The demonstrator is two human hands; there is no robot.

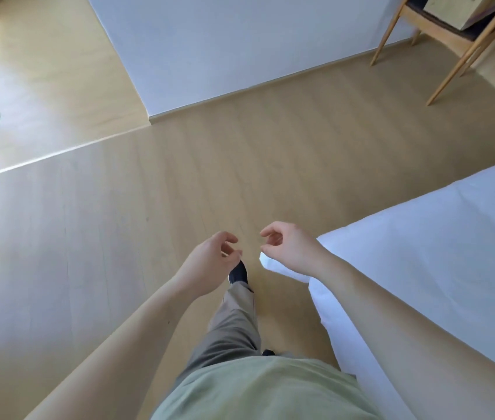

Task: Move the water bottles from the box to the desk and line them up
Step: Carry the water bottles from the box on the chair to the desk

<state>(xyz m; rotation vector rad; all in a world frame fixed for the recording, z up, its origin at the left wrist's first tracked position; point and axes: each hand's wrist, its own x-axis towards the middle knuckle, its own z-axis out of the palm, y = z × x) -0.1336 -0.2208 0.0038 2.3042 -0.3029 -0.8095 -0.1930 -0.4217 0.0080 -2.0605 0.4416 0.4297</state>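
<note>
Left hand (209, 262) and right hand (288, 247) hang near each other above the wooden floor (119, 237), fingers loosely curled, grasping nothing. A white bed (422, 253) lies to the right. On the chair (452, 28) rests what may be a cardboard box (455, 7); bottles not visible.

Bright daylight from left, glare on floor (12, 95), soft focus, wide-angle edge distortion

Left hand (209, 262) and right hand (290, 248) forward, near each other, fingers loosely curled, empty
</note>
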